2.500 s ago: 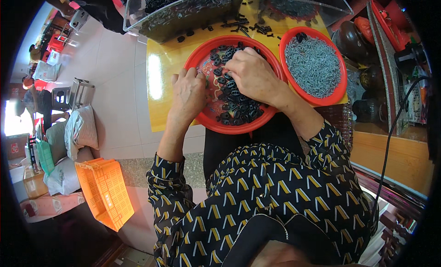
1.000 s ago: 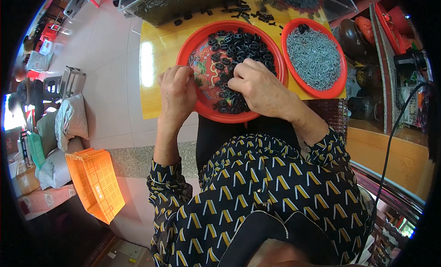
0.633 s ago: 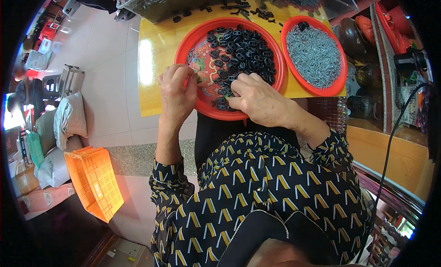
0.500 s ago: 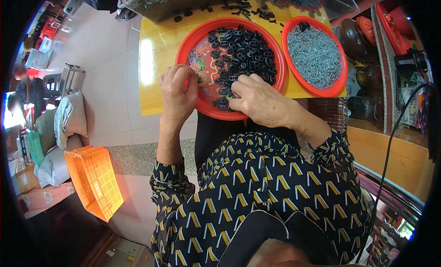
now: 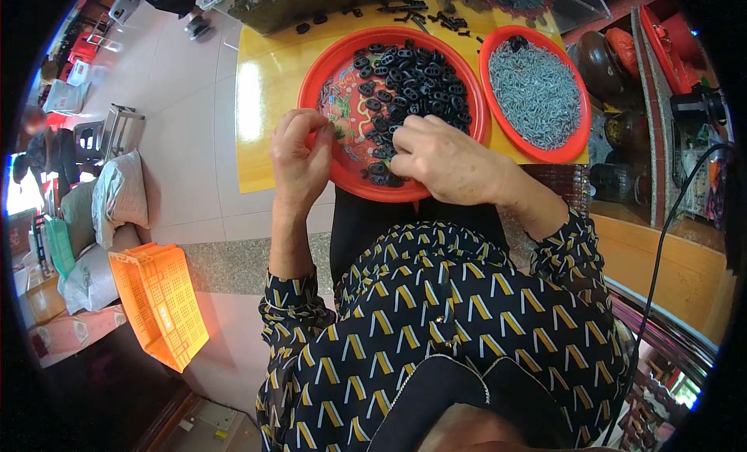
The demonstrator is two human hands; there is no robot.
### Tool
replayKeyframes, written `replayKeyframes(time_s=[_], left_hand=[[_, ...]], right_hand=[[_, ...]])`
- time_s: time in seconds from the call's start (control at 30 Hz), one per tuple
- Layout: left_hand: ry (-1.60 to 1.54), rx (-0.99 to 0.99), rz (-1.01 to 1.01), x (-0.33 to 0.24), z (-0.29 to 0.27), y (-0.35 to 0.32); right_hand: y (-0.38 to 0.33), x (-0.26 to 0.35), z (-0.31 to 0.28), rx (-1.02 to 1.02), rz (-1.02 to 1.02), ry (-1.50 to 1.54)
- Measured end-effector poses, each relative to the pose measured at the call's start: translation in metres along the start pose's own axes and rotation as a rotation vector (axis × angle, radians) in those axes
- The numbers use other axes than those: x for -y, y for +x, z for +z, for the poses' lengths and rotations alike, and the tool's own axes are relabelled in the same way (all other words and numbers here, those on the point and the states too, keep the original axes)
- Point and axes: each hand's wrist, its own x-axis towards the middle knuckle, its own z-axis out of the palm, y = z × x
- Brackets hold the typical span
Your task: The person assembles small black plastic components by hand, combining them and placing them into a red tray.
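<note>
A red round tray point(image 5: 311, 78) holds a pile of small black oval parts with two holes point(image 5: 424, 82), heaped toward its right side. My left hand point(image 5: 299, 160) is at the tray's left rim, thumb and fingers drawn together; whatever lies between them is too small or hidden to name. Over the near part of the pile rests my right hand point(image 5: 451, 160), fingers curled down and closed among the black parts. Its fingertips are hidden, so I cannot make out what they pinch. A second red tray point(image 5: 583, 129), full of small silvery screws point(image 5: 533, 94), stands to the right.
The trays sit on a yellow tabletop point(image 5: 261, 152). Clear-walled bins point(image 5: 288, 8) with dark parts stand at the far edge, loose black pieces point(image 5: 412, 16) before them. An orange crate point(image 5: 163, 308) is on the floor at left. A black cable point(image 5: 657, 273) hangs at right.
My left thumb and fingers have shifted slightly at the rim. My right hand has moved very little over the pile. At the far left, another person's foot has come into view.
</note>
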Motion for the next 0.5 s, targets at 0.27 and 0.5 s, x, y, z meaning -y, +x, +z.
replayKeyframes(time_s=[0.27, 0.5], left_hand=[[-0.13, -0.029, -0.087, 0.002, 0.0, -0.004], [-0.16, -0.029, -0.075, 0.003, 0.001, -0.001]], right_hand=[[0.014, 0.007, 0.012, -0.086, -0.035, 0.069], [0.019, 0.008, 0.021, -0.046, -0.029, 0.009]])
